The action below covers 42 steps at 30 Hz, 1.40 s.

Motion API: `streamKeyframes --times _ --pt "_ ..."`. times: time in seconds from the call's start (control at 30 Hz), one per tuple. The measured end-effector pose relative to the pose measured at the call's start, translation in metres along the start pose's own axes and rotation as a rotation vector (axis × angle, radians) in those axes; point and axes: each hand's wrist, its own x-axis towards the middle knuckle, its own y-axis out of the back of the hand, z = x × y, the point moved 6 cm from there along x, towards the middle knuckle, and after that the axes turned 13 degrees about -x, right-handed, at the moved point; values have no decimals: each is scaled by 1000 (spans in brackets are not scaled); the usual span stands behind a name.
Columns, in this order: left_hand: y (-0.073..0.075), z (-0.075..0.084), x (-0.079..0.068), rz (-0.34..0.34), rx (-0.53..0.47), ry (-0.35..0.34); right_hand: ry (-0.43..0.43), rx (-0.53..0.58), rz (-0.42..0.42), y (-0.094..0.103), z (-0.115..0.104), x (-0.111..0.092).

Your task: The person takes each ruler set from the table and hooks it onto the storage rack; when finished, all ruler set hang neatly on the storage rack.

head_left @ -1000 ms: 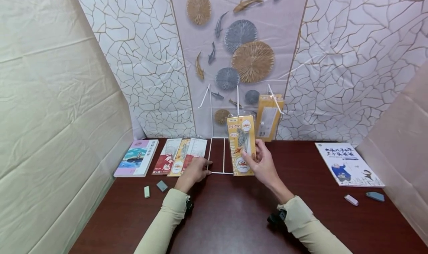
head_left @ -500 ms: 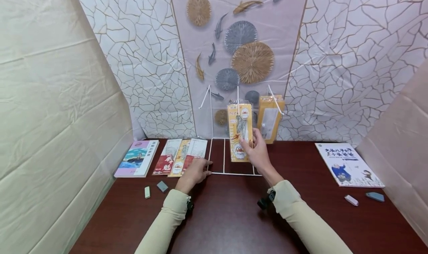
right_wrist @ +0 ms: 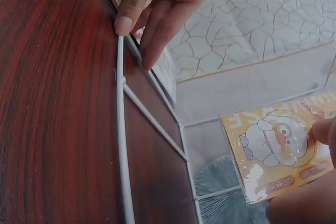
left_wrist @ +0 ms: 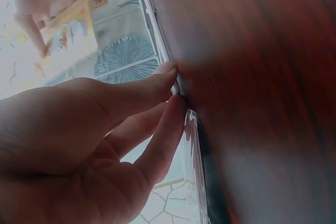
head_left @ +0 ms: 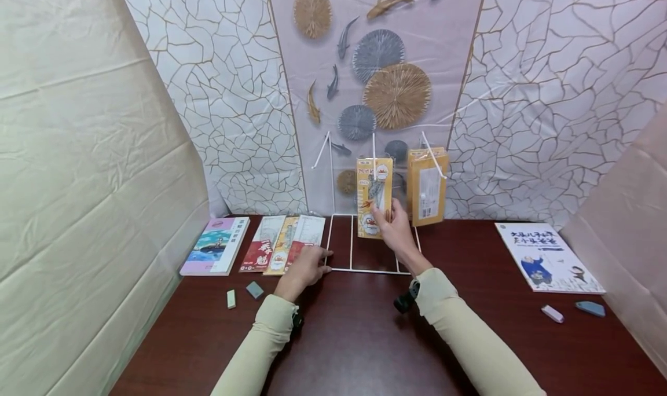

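My right hand (head_left: 398,231) pinches a yellow duck-printed ruler-set packet (head_left: 369,193) by its lower right side, thumb on the front. The packet stands upright at the middle arm of a white wire display rack (head_left: 365,271), and the arm's white tip shows in front of its upper part. In the right wrist view the printed duck on the packet (right_wrist: 262,150) faces the camera. Low at the rack's front left corner, my left hand (head_left: 307,267) pinches the base wire between thumb and fingers; the left wrist view shows these fingertips (left_wrist: 169,68) at the wire.
More yellow packets (head_left: 428,187) hang on the rack's right arm. Red-and-white and yellow packets (head_left: 260,251) lie left of the rack, beside a book (head_left: 215,245). Two small erasers (head_left: 255,290) lie in front. Another book (head_left: 547,257) and two small items (head_left: 590,308) lie right.
My right hand has moved up and back toward the rack with the packet, and the middle arm's tip now shows in front of the packet. My left hand stays at the base wire.
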Motion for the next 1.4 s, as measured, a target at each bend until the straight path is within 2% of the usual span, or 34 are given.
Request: streamKeyframes --times 0.17,0.3,0.43,0.57,0.73,0.83,0.93,1.1,1.17,1.27,1.4 --pt "-2 2 2 4 7 -5 -172 -54 -57 0 29 4" --pt "-4 4 3 -7 -4 -8 -292 -63 -117 7 51 -5" --pt "-5 7 5 -17 -2 -14 -337 -116 -195 22 62 -22" --pt "-2 10 7 -20 -7 -21 -281 -252 -234 46 62 -38" --pt "0 10 9 -16 -4 -22 -124 -535 -167 81 55 -53" --pt "0 9 8 -21 -8 -23 -72 -648 -161 94 56 -63" --pt "-2 8 7 -32 -24 -25 -76 -673 -218 100 61 -71" --pt "1 2 5 -17 -62 -3 -100 -652 -297 103 68 -76" --pt "6 -3 4 12 -107 19 -89 -651 -315 104 69 -76" --pt "21 -9 3 111 -151 35 -62 -655 -338 104 70 -76" --pt "48 -24 -2 308 -60 53 -33 -625 -344 103 71 -74"
